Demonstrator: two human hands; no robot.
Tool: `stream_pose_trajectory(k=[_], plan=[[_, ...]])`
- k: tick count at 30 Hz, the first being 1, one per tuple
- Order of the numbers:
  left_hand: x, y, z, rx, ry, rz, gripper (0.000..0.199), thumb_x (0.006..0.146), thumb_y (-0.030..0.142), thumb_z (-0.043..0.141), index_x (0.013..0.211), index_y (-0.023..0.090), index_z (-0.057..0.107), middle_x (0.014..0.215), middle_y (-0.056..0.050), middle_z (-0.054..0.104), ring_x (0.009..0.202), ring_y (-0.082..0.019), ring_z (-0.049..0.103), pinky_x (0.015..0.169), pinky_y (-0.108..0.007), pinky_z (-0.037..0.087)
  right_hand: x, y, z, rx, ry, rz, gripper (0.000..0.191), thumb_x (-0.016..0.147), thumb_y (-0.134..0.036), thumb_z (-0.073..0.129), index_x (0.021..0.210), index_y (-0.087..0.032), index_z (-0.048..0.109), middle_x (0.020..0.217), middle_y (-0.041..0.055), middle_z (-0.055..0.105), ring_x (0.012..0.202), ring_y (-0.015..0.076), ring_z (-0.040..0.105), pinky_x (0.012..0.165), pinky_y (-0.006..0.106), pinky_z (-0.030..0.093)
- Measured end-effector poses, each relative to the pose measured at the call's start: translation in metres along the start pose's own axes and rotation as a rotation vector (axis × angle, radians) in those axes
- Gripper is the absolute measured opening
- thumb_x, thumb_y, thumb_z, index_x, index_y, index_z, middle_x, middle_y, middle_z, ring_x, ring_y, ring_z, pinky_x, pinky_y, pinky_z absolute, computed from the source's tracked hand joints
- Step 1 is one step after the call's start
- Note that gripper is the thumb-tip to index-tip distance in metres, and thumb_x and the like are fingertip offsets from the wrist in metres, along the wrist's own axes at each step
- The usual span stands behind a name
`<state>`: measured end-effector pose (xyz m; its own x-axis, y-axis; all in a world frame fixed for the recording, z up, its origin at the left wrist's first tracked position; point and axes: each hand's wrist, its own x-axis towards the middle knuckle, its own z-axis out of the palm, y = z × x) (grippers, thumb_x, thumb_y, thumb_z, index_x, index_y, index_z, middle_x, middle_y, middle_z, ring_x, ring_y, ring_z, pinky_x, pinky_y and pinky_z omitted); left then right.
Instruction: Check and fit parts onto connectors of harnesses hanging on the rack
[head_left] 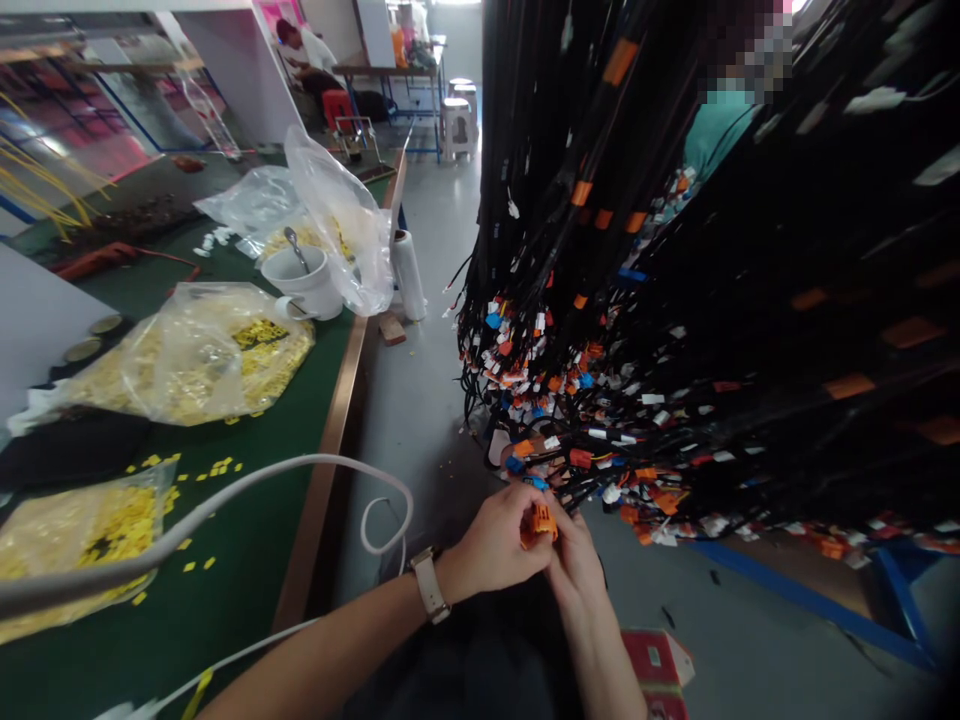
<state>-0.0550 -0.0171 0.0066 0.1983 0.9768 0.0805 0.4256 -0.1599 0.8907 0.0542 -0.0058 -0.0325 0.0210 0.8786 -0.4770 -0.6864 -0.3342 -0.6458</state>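
Both of my hands meet low in the middle of the head view, in front of a hanging mass of black cables [592, 330]. My left hand [499, 540], with a pale watch at the wrist, has its fingers curled round an orange connector [541, 522]. Close against it on the right, my right hand [576, 560] is closed at the connector's lower right edge; what its fingertips hold is partly hidden. A blue connector [535, 483] shows just above the hands, among cable ends.
On the left, a green bench [292, 440] carries bags of yellow parts [217, 360] and a white mug [307, 280]. A white cable [300, 465] arches over its edge. Blue frame bars [795, 600] lie at lower right, near a red box [654, 665]. A person sits far back.
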Motion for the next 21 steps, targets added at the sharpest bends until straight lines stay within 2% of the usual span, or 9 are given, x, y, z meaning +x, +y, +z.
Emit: stream_pose_trajectory(k=[3, 6, 11, 15, 21], plan=[[0.0, -0.001, 0.0, 0.001, -0.001, 0.004, 0.019, 0.069, 0.012, 0.054, 0.088, 0.015, 0.054, 0.082, -0.005, 0.061, 0.073, -0.015, 0.056, 0.067, -0.025, 0.045, 0.002, 0.002, -0.004, 0.026, -0.01, 0.033, 0.035, 0.063, -0.018, 0.076, 0.096, -0.024, 0.065, 0.086, -0.0014, 0.07, 0.081, 0.0156, 0.065, 0.081, 0.029, 0.05], [0.001, -0.002, -0.005, -0.057, -0.055, -0.004, 0.024, 0.073, 0.015, 0.055, 0.097, 0.014, 0.057, 0.088, -0.005, 0.064, 0.075, -0.015, 0.057, 0.069, -0.024, 0.046, 0.005, 0.001, -0.006, 0.014, 0.011, 0.033, 0.031, 0.062, -0.021, 0.077, 0.091, -0.022, 0.066, 0.081, -0.0018, 0.07, 0.078, 0.0148, 0.065, 0.078, 0.027, 0.051], [0.004, -0.003, -0.015, -0.179, -0.122, 0.01, 0.033, 0.077, 0.011, 0.051, 0.109, 0.017, 0.059, 0.102, -0.006, 0.065, 0.085, -0.013, 0.06, 0.076, -0.023, 0.047, 0.006, -0.005, -0.004, 0.033, -0.012, 0.096, 0.034, 0.061, -0.024, 0.078, 0.092, -0.019, 0.066, 0.079, 0.0014, 0.07, 0.081, 0.0199, 0.066, 0.079, 0.034, 0.053], [0.006, -0.005, -0.015, -0.186, -0.136, 0.005, 0.031, 0.078, 0.01, 0.05, 0.107, 0.016, 0.061, 0.101, -0.006, 0.065, 0.083, -0.013, 0.059, 0.075, -0.023, 0.046, 0.005, -0.006, -0.003, 0.022, -0.03, 0.1, 0.038, 0.059, -0.022, 0.079, 0.094, -0.018, 0.065, 0.08, 0.0022, 0.07, 0.086, 0.022, 0.066, 0.079, 0.036, 0.053], [0.003, -0.008, -0.01, -0.177, -0.109, 0.016, 0.032, 0.077, 0.009, 0.05, 0.107, 0.013, 0.06, 0.095, -0.007, 0.064, 0.08, -0.013, 0.057, 0.072, -0.023, 0.046, 0.006, -0.005, -0.006, 0.071, -0.015, 0.113, 0.034, 0.059, -0.02, 0.079, 0.09, -0.018, 0.066, 0.077, 0.0001, 0.07, 0.082, 0.018, 0.066, 0.085, 0.033, 0.051]])
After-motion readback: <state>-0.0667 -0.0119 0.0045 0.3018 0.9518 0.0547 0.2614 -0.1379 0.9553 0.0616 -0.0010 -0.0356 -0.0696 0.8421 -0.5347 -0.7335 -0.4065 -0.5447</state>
